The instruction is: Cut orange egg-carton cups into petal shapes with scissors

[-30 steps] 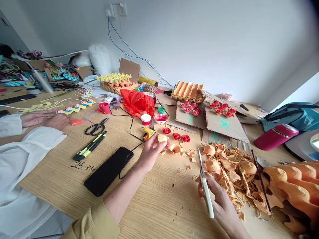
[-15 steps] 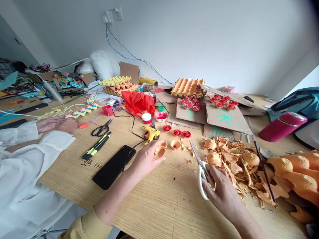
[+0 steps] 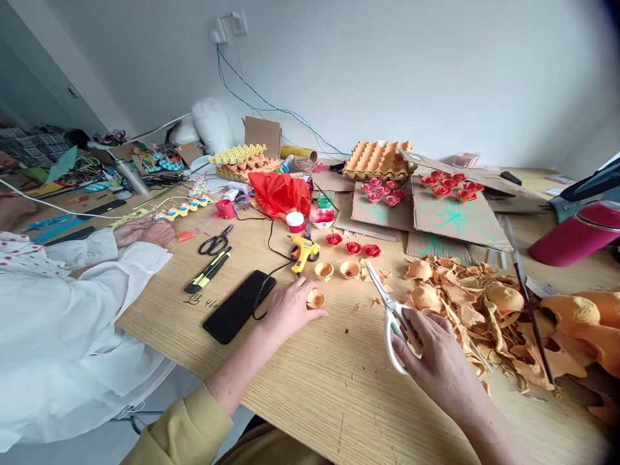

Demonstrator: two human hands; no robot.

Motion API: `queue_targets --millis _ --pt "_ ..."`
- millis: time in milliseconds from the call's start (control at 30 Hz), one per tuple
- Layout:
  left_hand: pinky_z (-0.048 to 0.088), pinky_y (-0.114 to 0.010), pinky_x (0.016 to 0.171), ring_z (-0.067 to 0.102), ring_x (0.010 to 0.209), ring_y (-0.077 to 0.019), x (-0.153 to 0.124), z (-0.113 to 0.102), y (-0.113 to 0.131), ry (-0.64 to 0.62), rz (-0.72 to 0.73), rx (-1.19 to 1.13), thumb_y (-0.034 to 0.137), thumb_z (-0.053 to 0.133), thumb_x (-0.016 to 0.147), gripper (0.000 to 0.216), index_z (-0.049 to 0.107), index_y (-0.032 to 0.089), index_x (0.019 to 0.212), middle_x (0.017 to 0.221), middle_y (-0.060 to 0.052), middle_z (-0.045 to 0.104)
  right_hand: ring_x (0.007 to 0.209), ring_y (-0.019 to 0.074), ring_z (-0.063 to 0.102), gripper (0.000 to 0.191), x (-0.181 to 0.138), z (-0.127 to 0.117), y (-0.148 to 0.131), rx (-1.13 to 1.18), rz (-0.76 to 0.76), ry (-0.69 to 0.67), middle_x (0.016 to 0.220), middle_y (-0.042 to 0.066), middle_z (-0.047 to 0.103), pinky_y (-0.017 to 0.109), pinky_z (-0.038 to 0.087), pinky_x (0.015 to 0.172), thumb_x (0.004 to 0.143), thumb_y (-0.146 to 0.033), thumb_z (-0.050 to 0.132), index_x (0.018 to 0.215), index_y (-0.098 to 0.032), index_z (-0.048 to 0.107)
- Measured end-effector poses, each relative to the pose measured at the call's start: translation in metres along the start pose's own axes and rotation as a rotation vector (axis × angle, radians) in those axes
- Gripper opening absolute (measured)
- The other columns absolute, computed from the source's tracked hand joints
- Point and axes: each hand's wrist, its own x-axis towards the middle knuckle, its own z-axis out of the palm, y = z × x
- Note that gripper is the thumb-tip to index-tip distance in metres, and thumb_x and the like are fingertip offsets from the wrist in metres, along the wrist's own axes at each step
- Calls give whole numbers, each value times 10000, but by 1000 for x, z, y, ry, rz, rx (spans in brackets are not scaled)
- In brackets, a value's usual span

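My left hand [image 3: 291,307] has its fingers around a small orange egg-carton cup [image 3: 316,298] low over the table. White-handled scissors [image 3: 393,316] are in my right hand [image 3: 431,349], blades slightly parted and pointing away from me. Beyond my left hand stand two more cut cups, the left one [image 3: 324,270] and the right one [image 3: 349,270]. Behind them a yellow glue gun [image 3: 304,252] rests beside three red paper-pulp roses [image 3: 353,248]. To the right of the scissors lies a heap of orange carton scraps [image 3: 465,297].
A black phone [image 3: 238,307], a utility knife [image 3: 209,270] and black scissors [image 3: 216,241] lie left. Cardboard sheets [image 3: 455,223] carry red roses at the back. A pink bottle [image 3: 574,236] stands right. A co-worker's white sleeve [image 3: 140,274] reaches in from the left.
My left hand has drawn back toward me with one cup, apart from the cup behind it. The view has swung a little left. My right hand still holds the scissors.
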Motion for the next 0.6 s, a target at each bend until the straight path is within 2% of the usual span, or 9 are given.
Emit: queue_targets --millis 167,400,600 --pt "483 -354 836 633 1034 -278 -5 -1 -3 29 15 18 471 817 723 490 610 238 1101 1101 -58 637 776 215 612 196 -1 -1 0 -3 -20 27 799 4 627 391 399 833 1005 -420 467 952 -232 482" --pt "489 -358 833 629 967 -246 -5 1 -2 52 11 -20 311 786 781 288 617 222 997 1045 -54 627 785 230 634 194 0 -2 1 -32 -21 90 877 39 684 387 415 808 998 -419 470 991 -229 507" --pt "497 -397 887 611 1032 -279 -2 -1 -3 136 17 37 353 797 766 385 598 206 1062 1087 -80 612 807 235 614 205 1 -2 0 4 15 84 822 20 661 391 405 829 992 -433 480 1001 -230 509"
